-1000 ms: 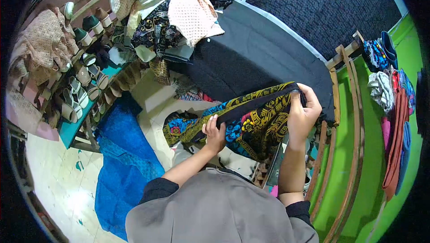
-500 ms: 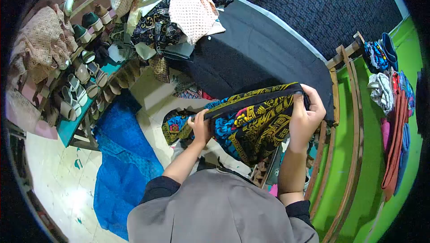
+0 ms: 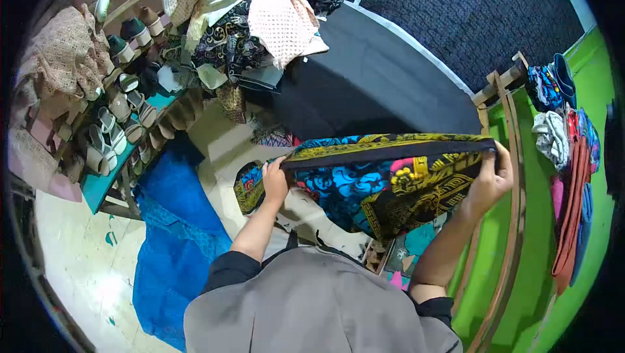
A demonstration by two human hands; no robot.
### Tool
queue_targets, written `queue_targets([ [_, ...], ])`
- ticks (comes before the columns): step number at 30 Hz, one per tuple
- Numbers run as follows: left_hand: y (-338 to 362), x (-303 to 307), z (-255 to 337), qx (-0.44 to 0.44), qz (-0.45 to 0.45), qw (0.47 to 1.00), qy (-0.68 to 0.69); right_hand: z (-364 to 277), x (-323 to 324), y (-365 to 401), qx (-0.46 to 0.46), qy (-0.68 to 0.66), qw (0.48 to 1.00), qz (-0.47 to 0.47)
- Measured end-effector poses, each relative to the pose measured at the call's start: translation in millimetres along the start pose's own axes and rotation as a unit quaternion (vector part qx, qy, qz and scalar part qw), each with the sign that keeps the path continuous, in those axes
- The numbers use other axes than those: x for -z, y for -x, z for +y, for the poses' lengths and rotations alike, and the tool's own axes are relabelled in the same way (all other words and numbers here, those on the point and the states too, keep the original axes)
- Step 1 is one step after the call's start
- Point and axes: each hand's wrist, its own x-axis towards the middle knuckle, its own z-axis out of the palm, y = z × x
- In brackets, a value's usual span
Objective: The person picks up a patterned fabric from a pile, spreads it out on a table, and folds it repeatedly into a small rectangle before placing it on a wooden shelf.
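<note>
Between my two hands a patterned cloth [image 3: 364,184] in black, yellow, blue and pink is stretched out, its dark-banded upper edge nearly straight. My left hand [image 3: 276,180] grips that edge at the left, fingers closed on the fabric. At the right corner my right hand [image 3: 493,177] pinches the cloth with thumb and fingers. The cloth hangs down below the edge in loose folds, and part of it trails past my left hand. Behind it lies the black-covered table [image 3: 377,67].
A pile of fabrics [image 3: 280,24] lies on the table's far left. Shoes [image 3: 114,128] fill a rack at the left, beside blue cloth [image 3: 176,249] reaching the floor. Wooden rails [image 3: 517,190] line the green wall at the right, where clothes [image 3: 573,203] hang. Scraps [image 3: 420,241] lie below the cloth.
My right hand has moved right and slightly down, and my left hand a little left. The patterned cloth is now pulled wider, with its edge straighter.
</note>
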Motion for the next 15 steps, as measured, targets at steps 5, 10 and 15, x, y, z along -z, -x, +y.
queue_targets([
  [5,11.3,5.9,-13.7,0.038,-0.054,0.998,-0.021,6.0,31.3,-13.5,0.035,0.001,0.995,0.097],
  [10,-15.2,5.9,-40.1,0.106,-0.026,0.993,0.05,57.9,86.3,-22.9,0.053,0.092,0.963,0.25],
  [15,-109.2,84.3,-11.0,-0.066,0.013,0.981,0.183,146.3,170.2,4.3,-0.016,0.279,0.902,0.329],
])
